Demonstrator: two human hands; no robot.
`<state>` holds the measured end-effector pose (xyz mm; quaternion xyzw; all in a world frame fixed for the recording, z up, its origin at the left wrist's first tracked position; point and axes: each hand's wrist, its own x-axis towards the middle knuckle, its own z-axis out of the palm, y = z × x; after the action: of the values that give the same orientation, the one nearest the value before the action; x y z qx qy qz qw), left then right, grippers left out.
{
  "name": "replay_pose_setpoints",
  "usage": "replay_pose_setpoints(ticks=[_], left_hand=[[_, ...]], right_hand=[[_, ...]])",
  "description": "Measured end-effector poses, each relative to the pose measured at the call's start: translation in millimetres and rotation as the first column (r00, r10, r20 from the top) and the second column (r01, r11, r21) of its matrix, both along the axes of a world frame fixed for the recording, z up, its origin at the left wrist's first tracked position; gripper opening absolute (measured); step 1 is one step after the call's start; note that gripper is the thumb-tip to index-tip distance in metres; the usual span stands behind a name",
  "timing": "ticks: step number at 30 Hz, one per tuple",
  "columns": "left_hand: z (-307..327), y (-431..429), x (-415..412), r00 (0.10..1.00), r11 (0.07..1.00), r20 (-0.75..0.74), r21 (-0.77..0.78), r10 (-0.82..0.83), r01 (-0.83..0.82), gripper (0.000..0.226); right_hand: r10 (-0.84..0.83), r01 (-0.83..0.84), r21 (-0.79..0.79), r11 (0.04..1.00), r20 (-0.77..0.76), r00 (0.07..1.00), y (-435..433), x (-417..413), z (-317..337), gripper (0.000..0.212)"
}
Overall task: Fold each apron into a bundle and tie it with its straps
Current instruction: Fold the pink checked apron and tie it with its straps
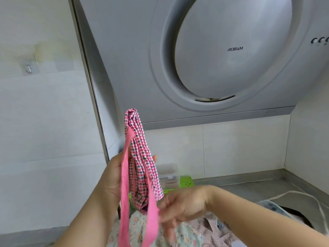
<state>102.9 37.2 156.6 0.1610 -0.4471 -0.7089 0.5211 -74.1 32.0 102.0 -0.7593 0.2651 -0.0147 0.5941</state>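
— Apron [140, 157] position, head view?
— Rolled, upright, in the left hand [114, 175], whose fingers are curled round its middle.
— Right hand [181, 205]?
— Just below the roll, fingers close together, pinching the strap [153, 209]; it is blurred.
— Counts?
— One rolled apron and two hanging strap lengths. Two more lie underneath: a floral apron [135, 227] and a pink apron [213, 234].

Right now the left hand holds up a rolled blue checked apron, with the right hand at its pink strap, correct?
No: the head view shows the rolled apron is pink checked, not blue. The left hand does hold it up, with the right hand at its pink strap.
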Motion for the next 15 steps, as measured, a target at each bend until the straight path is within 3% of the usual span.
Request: replay_pose_setpoints(ticks=[5,8,11,15], left_hand=[[-5,-5,20,0.982,1.000,0.188,-0.015,-0.014,0.017,0.063],[-7,-15,22,0.941,0.998,0.335,-0.026,-0.046,0.057,0.056],[-8,-23,18,0.821,0.989,0.568,-0.081,-0.054,0.121,0.048],[-3,-25,9,0.586,0.961,0.778,-0.277,0.227,-0.004,0.020]], right_hand=[[-0.340,0.348,-0.039,0.937,0.131,0.931,-12,-31,43,0.029],[-0.415,0.429,-0.130,0.894,0.118,0.902,-15,-36,70,0.027],[-0.450,0.450,-0.247,0.858,0.059,0.891,-12,-34,90,0.026],[-0.520,0.469,-0.410,0.782,-0.016,0.854,-6,-37,97,0.027]])
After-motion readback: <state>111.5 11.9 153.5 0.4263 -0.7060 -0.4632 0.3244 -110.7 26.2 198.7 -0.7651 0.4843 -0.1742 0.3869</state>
